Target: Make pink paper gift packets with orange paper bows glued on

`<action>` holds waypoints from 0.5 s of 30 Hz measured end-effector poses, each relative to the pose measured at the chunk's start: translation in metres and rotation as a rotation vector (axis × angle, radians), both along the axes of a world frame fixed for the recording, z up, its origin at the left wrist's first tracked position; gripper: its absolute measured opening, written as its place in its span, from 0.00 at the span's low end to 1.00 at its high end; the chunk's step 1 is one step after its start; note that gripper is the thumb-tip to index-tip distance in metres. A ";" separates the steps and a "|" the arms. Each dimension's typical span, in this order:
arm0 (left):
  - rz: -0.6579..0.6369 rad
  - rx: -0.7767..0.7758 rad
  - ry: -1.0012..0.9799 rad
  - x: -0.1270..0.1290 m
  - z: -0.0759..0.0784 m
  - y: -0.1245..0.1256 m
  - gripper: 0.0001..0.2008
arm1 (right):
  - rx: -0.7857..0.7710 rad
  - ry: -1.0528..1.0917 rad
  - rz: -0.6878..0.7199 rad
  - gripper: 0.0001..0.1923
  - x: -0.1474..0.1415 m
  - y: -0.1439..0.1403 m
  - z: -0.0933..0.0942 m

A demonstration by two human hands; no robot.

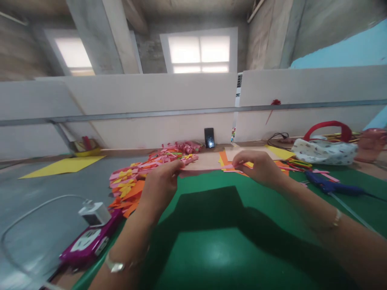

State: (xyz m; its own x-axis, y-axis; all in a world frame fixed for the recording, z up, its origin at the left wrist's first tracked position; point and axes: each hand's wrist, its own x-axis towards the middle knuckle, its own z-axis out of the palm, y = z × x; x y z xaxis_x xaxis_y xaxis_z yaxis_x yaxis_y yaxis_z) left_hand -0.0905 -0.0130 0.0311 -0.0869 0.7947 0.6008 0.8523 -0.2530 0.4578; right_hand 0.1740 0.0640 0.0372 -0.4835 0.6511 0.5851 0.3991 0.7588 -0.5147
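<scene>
A piece of pink paper point(199, 172) stretches between my two hands above the green mat point(205, 257), seen nearly edge-on. My left hand point(161, 187) pinches its left end between thumb and fingers. At the other end, the fingertips of my right hand point(258, 167) are closed on the pink paper. Just left of my left hand lies a pile of pink, orange and yellow paper cut-outs point(126, 183). Behind my right hand are orange sheets point(223, 158) and a pale sheet point(231, 152), partly hidden by the hand.
A blue glue gun point(335, 186) and scissors with yellow-green handles point(299, 163) lie at the right. A red-handled cloth basket point(325, 151) stands behind them. At the left are a purple power strip point(80, 245) and a white charger point(95, 214). A phone point(209, 137) leans against the back panel.
</scene>
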 end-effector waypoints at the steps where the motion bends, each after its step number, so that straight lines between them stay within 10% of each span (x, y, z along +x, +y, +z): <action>1: 0.006 -0.030 0.128 0.003 -0.004 -0.013 0.13 | 0.046 -0.111 0.046 0.06 0.004 -0.009 -0.006; 9: -0.162 -0.074 0.426 0.016 -0.092 -0.096 0.12 | 0.195 -0.644 0.076 0.13 0.024 -0.080 -0.083; 15: -0.146 -0.020 0.424 0.020 -0.092 -0.102 0.13 | 0.371 -0.632 -0.004 0.12 0.023 -0.098 -0.087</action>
State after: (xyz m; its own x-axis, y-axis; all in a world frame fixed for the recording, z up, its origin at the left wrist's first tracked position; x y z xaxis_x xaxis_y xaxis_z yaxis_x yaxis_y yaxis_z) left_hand -0.0708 -0.1146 -0.0606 0.2772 0.7925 0.5433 0.9218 -0.3789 0.0823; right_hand 0.1966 -0.0344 -0.0501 -0.7998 0.4669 0.3773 0.5381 0.8363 0.1057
